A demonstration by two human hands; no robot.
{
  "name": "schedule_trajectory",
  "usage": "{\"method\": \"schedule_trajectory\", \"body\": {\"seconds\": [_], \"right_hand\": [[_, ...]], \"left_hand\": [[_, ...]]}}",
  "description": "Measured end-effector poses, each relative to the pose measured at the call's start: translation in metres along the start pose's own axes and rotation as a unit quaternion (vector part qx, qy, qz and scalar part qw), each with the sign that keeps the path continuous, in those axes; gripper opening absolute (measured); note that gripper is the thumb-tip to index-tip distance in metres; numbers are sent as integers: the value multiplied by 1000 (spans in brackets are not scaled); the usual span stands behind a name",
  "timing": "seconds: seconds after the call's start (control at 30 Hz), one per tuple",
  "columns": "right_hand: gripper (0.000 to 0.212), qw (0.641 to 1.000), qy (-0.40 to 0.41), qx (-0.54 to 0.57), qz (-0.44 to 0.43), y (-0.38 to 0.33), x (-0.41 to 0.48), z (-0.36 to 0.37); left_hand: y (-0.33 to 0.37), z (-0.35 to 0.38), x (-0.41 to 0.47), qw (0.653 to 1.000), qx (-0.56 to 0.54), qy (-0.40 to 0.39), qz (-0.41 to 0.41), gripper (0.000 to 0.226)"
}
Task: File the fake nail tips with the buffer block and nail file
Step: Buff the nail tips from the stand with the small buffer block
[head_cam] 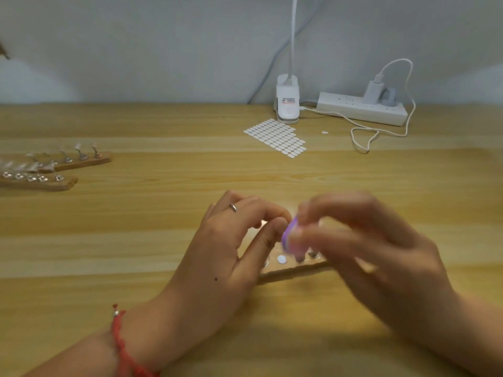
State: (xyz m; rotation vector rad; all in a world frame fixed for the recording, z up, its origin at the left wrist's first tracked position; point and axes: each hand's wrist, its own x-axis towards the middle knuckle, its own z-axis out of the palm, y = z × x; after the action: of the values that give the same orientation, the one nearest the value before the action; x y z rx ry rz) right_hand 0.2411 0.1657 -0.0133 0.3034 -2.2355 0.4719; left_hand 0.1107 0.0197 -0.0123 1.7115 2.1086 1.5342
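Grips purple buffer block (288,236) in blurred right hand (375,248), just at three o'clock of left hand (228,246); pinches left thumb and forefinger together, cannot tell on what. Keeps wooden strip (296,269) at six o'clock.

Sticker sheet (275,137) lies before lamp base (287,100) — power strip (362,108) to its right, nail-tip stands (54,165) far left.

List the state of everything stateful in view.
left hand, thumb and forefinger pinched; contents hidden.
right hand, blurred, grips buffer block.
wooden holder, lying flat under both hands.
spare holders, lying flat, nail tips mounted.
charger, plugged into power strip.
sticker sheet, lying flat.
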Motion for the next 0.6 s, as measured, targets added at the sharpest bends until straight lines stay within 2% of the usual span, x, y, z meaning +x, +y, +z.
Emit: {"method": "schedule_trajectory", "body": {"seconds": [0.07,0.2,0.33,0.47,0.6], "right_hand": [[22,999,26,-3,34,2,3,-3],[21,1000,3,20,-7,-7,0,4],[21,997,47,-24,61,4,6,-5],[22,999,8,27,20,-7,1,4],[21,997,42,8,68,-1,5,-3]], "left_hand": [[-1,-1,0,1000,-5,8,-8,21],[-1,-1,1,1000,-4,5,-12,22],[-2,-1,1,1000,-11,15,-17,20],[-1,-1,1,1000,-7,4,-13,24],[-1,-1,1,1000,-4,10,-8,20]]}}
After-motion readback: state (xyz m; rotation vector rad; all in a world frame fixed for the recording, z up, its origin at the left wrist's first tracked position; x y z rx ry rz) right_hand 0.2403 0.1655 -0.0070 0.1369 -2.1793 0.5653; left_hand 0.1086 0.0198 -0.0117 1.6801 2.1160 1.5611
